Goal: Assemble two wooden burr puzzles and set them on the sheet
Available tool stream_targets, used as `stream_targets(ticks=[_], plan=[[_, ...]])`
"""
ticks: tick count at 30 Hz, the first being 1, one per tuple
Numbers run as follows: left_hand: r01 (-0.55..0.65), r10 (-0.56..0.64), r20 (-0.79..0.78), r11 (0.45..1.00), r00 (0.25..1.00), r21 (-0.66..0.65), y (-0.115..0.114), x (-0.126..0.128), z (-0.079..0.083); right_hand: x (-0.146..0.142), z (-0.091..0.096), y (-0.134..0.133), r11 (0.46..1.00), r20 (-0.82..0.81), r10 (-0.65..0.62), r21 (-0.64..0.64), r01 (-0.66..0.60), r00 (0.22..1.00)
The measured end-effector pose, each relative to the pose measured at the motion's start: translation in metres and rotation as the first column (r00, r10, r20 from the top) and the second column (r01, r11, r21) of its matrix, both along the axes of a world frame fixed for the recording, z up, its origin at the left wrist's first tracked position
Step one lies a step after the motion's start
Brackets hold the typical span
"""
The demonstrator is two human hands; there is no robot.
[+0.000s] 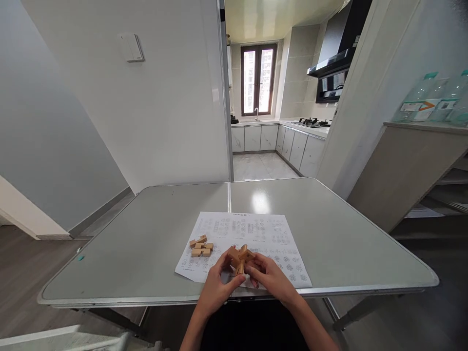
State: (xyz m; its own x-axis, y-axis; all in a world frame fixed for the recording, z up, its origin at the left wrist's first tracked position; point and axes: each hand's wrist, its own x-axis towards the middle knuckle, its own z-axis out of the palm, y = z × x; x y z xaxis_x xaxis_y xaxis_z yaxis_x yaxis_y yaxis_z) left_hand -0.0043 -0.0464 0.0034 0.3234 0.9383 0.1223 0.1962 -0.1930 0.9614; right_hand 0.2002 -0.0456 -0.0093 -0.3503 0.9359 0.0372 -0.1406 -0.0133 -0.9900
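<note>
Between my two hands, just above the near edge of the table, is a partly joined wooden burr puzzle (242, 257) made of interlocking notched blocks. My left hand (218, 287) grips it from the left, thumb at its lower side. From the right, the fingers of my right hand (269, 275) are closed on it too and hide part of that side. A few loose notched wooden pieces (202, 249) lie in a small group to the left of my hands. They rest on a white printed sheet (226, 224) covered with small diagrams, which spreads under my hands.
The sheet lies on a grey-green folding table (347, 243) with a metal rim and a centre seam. A small teal bit (81, 258) sits near its left edge. Plastic bottles (420, 100) stand on a cabinet (398, 165) at the right. Beyond the table is a kitchen doorway.
</note>
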Motion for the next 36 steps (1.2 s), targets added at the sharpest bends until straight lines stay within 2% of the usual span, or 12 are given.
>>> stream_targets(ticks=[4,7,10,13,16,21,28,36], plan=[[-0.02,0.019,-0.073,1.0,0.997,-0.002,-0.001,0.002,0.002,0.005,0.0,0.004,0.991,-0.082,0.021,-0.126,-0.031,0.996],[-0.048,0.048,-0.09,0.999,0.995,0.002,-0.001,0.001,-0.001,0.011,-0.003,0.005,0.986,-0.108,0.016,-0.164,-0.034,0.994],[-0.051,0.053,-0.063,0.998,0.997,0.023,0.0,0.001,-0.004,0.021,-0.005,0.006,0.984,-0.118,-0.049,-0.176,0.028,0.992],[-0.036,0.039,-0.054,0.998,0.998,0.044,0.001,0.002,-0.004,0.037,-0.006,0.011,0.975,-0.078,-0.165,-0.163,0.151,0.983],[-0.046,0.049,-0.061,0.997,0.997,0.054,0.001,0.002,-0.004,0.058,-0.007,0.019,0.94,-0.024,-0.316,-0.146,0.31,0.948],[-0.042,0.045,-0.068,0.997,0.997,0.057,0.001,0.003,-0.007,0.089,-0.01,0.032,0.841,0.041,-0.53,-0.1,0.531,0.847],[-0.042,0.047,-0.091,0.998,0.995,0.057,0.0,0.002,-0.007,0.107,-0.021,0.04,0.755,0.06,-0.645,-0.102,0.647,0.762],[-0.028,0.033,-0.126,0.999,0.992,0.044,-0.002,0.002,0.0,0.11,-0.028,0.045,0.718,0.049,-0.684,-0.133,0.684,0.728]])
